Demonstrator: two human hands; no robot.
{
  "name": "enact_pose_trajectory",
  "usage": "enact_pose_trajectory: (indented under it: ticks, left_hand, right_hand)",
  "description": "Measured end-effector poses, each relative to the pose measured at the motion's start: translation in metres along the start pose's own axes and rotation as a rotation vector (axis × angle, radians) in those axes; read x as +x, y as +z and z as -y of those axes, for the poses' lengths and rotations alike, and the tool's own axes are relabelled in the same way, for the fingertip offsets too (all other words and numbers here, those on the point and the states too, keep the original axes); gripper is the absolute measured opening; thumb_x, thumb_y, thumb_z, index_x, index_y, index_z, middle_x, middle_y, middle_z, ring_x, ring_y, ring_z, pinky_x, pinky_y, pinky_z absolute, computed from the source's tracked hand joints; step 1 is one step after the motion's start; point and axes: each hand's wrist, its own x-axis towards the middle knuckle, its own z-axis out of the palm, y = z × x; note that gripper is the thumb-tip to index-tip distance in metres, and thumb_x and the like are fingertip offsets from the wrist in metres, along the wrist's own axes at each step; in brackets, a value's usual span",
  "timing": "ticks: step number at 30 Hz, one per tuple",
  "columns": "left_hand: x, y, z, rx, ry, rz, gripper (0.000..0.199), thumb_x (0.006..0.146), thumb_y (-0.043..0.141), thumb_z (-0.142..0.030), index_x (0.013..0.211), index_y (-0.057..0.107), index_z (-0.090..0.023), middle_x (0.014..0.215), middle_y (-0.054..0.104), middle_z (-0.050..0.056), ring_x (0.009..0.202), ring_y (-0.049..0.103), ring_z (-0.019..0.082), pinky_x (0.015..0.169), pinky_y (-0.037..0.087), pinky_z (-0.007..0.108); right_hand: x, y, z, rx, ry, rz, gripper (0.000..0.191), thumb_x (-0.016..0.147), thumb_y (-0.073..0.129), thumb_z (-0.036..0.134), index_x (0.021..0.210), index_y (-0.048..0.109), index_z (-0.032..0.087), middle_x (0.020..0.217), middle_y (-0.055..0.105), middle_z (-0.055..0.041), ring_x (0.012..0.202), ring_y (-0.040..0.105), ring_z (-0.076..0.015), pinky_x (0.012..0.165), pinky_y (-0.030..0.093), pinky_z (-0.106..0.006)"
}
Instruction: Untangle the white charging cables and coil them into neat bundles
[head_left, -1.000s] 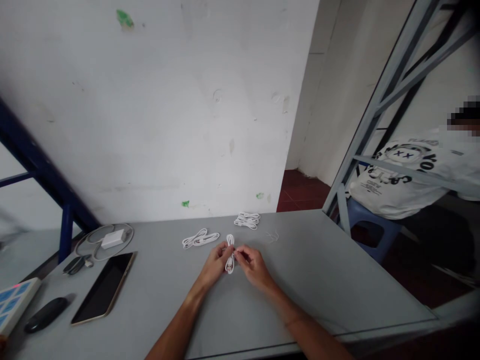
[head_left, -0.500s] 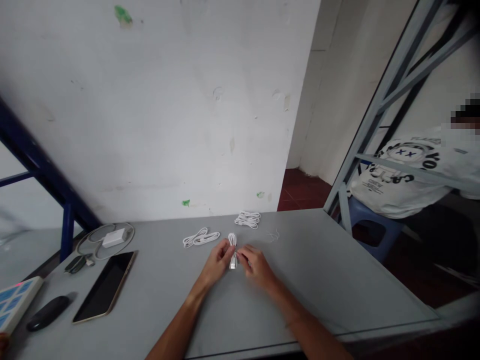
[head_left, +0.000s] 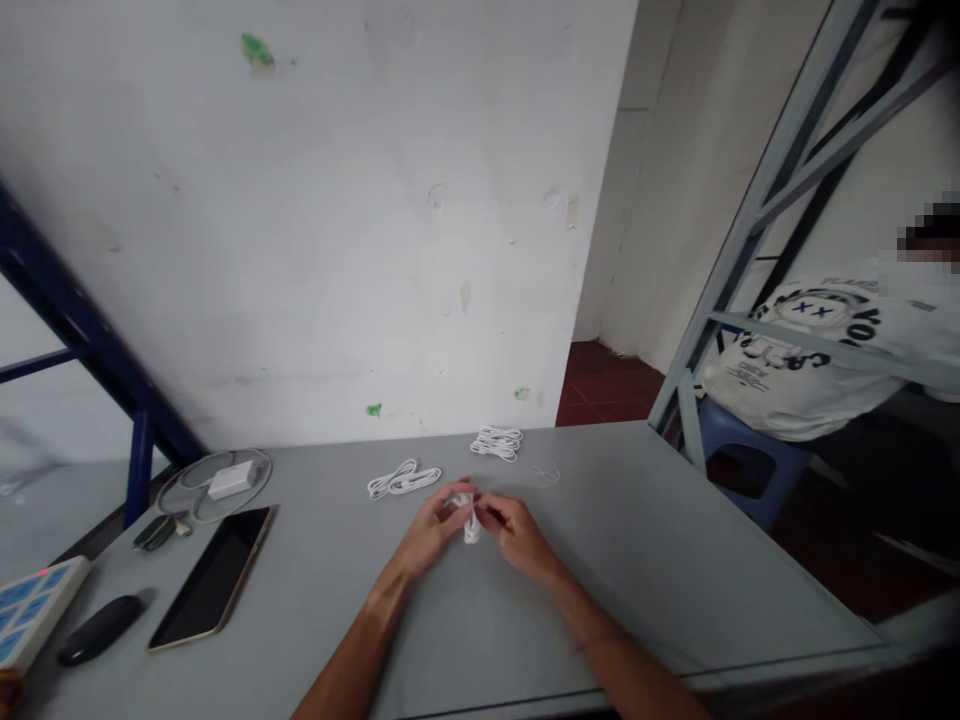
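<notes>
Grey metal counter (head_left: 645,560): left hand (head_left: 431,530) and right hand (head_left: 517,535) close together, fingers (head_left: 457,493) clenched on a looped white cable (head_left: 471,527), held just before a coiled white cable bundle (head_left: 403,480).

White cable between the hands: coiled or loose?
Coiled: the white cable is a narrow folded bundle, pinched between the left hand and right hand, with no loose length showing.

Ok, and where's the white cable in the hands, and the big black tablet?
White cable (head_left: 471,530): head view, on its lower loop.
Tablet (head_left: 212,578): head view, on its dark screen.
</notes>
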Motion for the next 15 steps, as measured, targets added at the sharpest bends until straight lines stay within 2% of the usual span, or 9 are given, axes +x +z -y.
enact_pose_trajectory:
  ticks: [2, 4, 5, 7, 10, 12, 15]
  left_hand:
    - [0.001, 0.002, -0.001, -0.024, -0.003, -0.056, 0.072, 0.071, 0.094, -0.043, 0.133, 0.062, -0.026, 0.141, 0.065, 0.013, 0.127, 0.064, 0.031, 0.109, 0.049, 0.046]
    - [0.0, 0.004, -0.005, -0.063, 0.031, -0.049, 0.086, 0.066, 0.097, -0.036, 0.14, 0.054, -0.028, 0.136, 0.068, 0.012, 0.121, 0.067, 0.028, 0.103, 0.052, 0.041]
    - [-0.001, 0.004, -0.008, -0.066, 0.042, -0.031, 0.085, 0.068, 0.096, -0.037, 0.141, 0.053, -0.028, 0.132, 0.07, 0.011, 0.118, 0.068, 0.027, 0.1, 0.052, 0.039]
    - [-0.005, 0.004, -0.014, -0.035, 0.043, 0.028, 0.069, 0.08, 0.087, -0.043, 0.138, 0.056, -0.026, 0.118, 0.076, 0.01, 0.107, 0.071, 0.024, 0.096, 0.051, 0.036]
    - [-0.009, 0.004, -0.018, 0.053, 0.01, 0.112, 0.043, 0.092, 0.073, -0.05, 0.123, 0.067, -0.021, 0.094, 0.079, 0.007, 0.092, 0.071, 0.021, 0.089, 0.05, 0.034]
    - [-0.009, 0.005, -0.017, 0.112, 0.008, 0.096, 0.035, 0.09, 0.076, -0.046, 0.113, 0.069, -0.02, 0.091, 0.078, 0.006, 0.089, 0.07, 0.021, 0.087, 0.05, 0.033]
    - [-0.007, 0.006, -0.013, 0.245, 0.079, -0.072, 0.04, 0.075, 0.087, -0.033, 0.108, 0.068, -0.021, 0.108, 0.074, 0.007, 0.101, 0.066, 0.023, 0.09, 0.05, 0.035]
  right_hand:
    - [-0.001, 0.0, -0.002, -0.065, 0.006, 0.013, 0.018, 0.079, 0.054, 0.028, 0.063, 0.06, 0.021, 0.061, 0.053, 0.0048, 0.059, 0.046, -0.0134, 0.055, 0.031, -0.023]
    - [0.0, 0.0, -0.005, -0.076, 0.062, 0.01, 0.018, 0.077, 0.055, 0.027, 0.06, 0.058, 0.021, 0.057, 0.05, 0.0059, 0.056, 0.043, -0.0126, 0.052, 0.029, -0.023]
    - [0.001, -0.001, -0.007, -0.062, 0.098, -0.004, 0.018, 0.076, 0.056, 0.028, 0.058, 0.057, 0.021, 0.055, 0.049, 0.0063, 0.055, 0.042, -0.0123, 0.052, 0.028, -0.023]
    - [0.004, -0.002, -0.011, -0.011, 0.168, -0.037, 0.018, 0.073, 0.058, 0.031, 0.058, 0.059, 0.021, 0.054, 0.048, 0.0067, 0.054, 0.041, -0.0121, 0.051, 0.027, -0.023]
    - [0.008, -0.005, -0.015, 0.124, 0.262, -0.045, 0.019, 0.067, 0.061, 0.035, 0.056, 0.06, 0.02, 0.05, 0.048, 0.0065, 0.051, 0.04, -0.0117, 0.05, 0.026, -0.024]
    - [0.01, -0.008, -0.016, 0.226, 0.3, -0.035, 0.019, 0.064, 0.063, 0.036, 0.055, 0.06, 0.02, 0.048, 0.047, 0.0064, 0.048, 0.038, -0.0114, 0.049, 0.025, -0.024]
    - [0.011, -0.012, -0.016, 0.354, 0.285, -0.053, 0.018, 0.062, 0.065, 0.037, 0.056, 0.06, 0.02, 0.047, 0.046, 0.0068, 0.047, 0.036, -0.0106, 0.048, 0.023, -0.024]
